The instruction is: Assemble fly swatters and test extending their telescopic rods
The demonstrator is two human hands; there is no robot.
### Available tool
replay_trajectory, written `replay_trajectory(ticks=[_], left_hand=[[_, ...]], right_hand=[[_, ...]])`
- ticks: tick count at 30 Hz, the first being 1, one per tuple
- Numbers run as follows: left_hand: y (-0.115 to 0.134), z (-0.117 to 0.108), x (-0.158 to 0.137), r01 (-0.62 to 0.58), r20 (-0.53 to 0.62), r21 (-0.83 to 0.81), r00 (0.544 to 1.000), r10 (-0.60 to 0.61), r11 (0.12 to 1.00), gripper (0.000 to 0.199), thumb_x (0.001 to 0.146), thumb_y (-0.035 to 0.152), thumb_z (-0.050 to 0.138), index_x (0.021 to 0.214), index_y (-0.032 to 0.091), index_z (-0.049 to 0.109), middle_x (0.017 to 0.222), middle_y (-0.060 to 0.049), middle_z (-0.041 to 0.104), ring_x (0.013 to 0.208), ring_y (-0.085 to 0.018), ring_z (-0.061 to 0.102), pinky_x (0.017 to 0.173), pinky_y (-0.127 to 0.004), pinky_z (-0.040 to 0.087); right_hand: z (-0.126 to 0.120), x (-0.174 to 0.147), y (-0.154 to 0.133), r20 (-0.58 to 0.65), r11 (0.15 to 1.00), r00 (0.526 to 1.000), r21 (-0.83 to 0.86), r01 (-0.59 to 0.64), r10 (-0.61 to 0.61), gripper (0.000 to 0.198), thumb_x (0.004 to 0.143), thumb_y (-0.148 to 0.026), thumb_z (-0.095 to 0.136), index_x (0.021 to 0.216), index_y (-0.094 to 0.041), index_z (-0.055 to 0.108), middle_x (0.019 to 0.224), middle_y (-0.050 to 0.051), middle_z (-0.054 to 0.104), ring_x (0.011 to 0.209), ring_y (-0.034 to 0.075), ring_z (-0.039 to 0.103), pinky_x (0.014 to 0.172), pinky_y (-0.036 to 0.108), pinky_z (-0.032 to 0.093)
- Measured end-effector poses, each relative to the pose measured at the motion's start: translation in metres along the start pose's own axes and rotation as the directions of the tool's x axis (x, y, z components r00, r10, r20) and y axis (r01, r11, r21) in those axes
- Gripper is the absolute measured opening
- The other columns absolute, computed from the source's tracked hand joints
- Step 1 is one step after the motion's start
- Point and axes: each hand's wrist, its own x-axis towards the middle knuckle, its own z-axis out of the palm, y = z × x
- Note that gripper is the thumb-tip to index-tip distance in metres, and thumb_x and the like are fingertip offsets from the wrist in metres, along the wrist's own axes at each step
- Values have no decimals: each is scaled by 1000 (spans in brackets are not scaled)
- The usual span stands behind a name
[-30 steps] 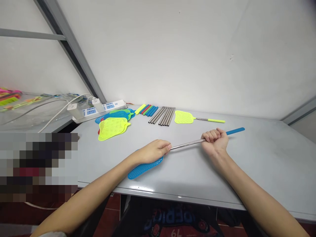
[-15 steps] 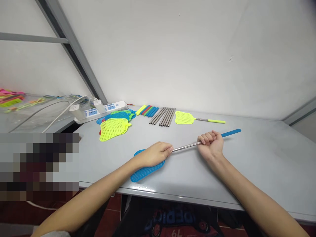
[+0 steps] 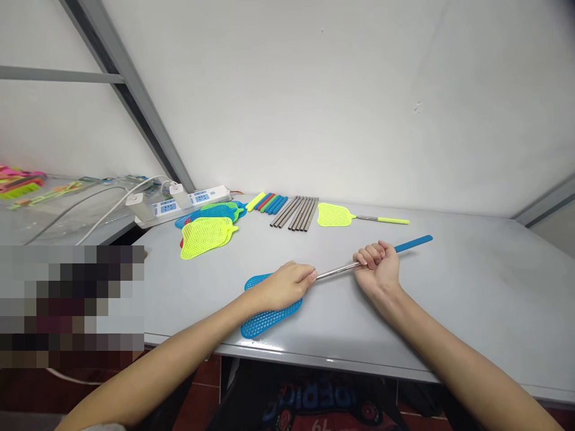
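A blue fly swatter (image 3: 269, 322) with a perforated head, a metal rod and a blue grip lies across both my hands, just over the table. My left hand (image 3: 290, 286) is closed around the neck, where the head meets the rod, and covers part of the head. My right hand (image 3: 377, 266) wraps the rod near the blue grip (image 3: 414, 243), palm turned up. Behind them a yellow-green fly swatter (image 3: 335, 215) lies whole on the table. Several metal tubes (image 3: 296, 214) and coloured grips (image 3: 268, 203) lie in rows to its left.
Loose swatter heads (image 3: 207, 237) in yellow, blue, green and red are piled at the left. Behind them stands a white power strip (image 3: 193, 203) with plugged-in adapters and cables. A grey table (image 3: 471, 299) runs along the white wall. Plastic bags (image 3: 90, 197) lie on the far-left table.
My right hand has moved slightly left along with the grip end, toward my left hand. The visible stretch of rod between my hands is shorter. The swatter head sits slightly lower.
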Motion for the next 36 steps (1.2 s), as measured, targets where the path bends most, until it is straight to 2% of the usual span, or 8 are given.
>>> replay_trajectory(ticks=[4, 8, 14, 19, 25, 32, 36], left_hand=[[2, 1, 1, 8, -14, 4, 1000, -8, 1000, 37, 84, 35, 19, 60, 17, 40, 55, 2, 43, 59, -11, 41, 59, -24, 32], [5, 2, 3, -7, -35, 40, 999, 9, 999, 36, 84, 34, 19, 59, 17, 38, 56, 2, 41, 61, -12, 42, 61, -24, 32], [10, 3, 4, -28, -98, 71, 995, 35, 997, 33, 85, 32, 19, 62, 18, 39, 58, 2, 42, 64, -12, 43, 65, -26, 33], [8, 4, 6, -33, -107, 110, 993, 45, 993, 33, 85, 31, 20, 63, 18, 41, 61, 1, 46, 67, -13, 45, 69, -28, 34], [4, 6, 8, -35, -148, 194, 987, 64, 980, 32, 85, 33, 22, 66, 17, 42, 65, -1, 50, 70, -14, 47, 71, -29, 33], [1, 6, 8, -39, -156, 243, 985, 79, 969, 32, 85, 32, 20, 65, 17, 41, 64, -1, 50, 68, -13, 47, 70, -29, 34], [0, 7, 8, -46, -156, 258, 984, 89, 965, 33, 85, 32, 20, 66, 17, 42, 65, -1, 51, 69, -13, 48, 70, -29, 33]], right_hand=[[2, -1, -1, 36, 1000, 999, -13, 7, -7, 31, 70, -21, 40, 51, -18, 15, 39, -10, 12, 31, 5, 14, 32, 18, 25], [7, 2, -10, 54, 998, 997, -5, -60, 61, 30, 71, -20, 40, 52, -18, 17, 41, -9, 11, 32, 5, 15, 33, 18, 27], [10, 10, -23, 117, 991, 984, -41, -127, 131, 17, 71, -23, 39, 58, -19, 28, 48, -7, 23, 37, 6, 29, 38, 20, 34], [6, 18, -22, 41, 984, 985, -66, -164, 167, 8, 70, -26, 35, 68, -20, 32, 55, -4, 33, 43, 8, 40, 41, 24, 40], [8, 17, -21, -93, 972, 970, -50, -228, 223, 10, 69, -26, 35, 75, -19, 37, 59, -1, 39, 49, 11, 45, 44, 26, 44], [7, 12, -8, 11, 954, 955, -45, -296, 297, 5, 66, -14, 42, 70, -16, 41, 58, -2, 37, 50, 9, 43, 47, 24, 44], [3, 11, 1, 38, 940, 940, -45, -337, 339, 3, 67, -13, 41, 68, -16, 40, 56, -3, 36, 49, 8, 41, 47, 22, 43]])
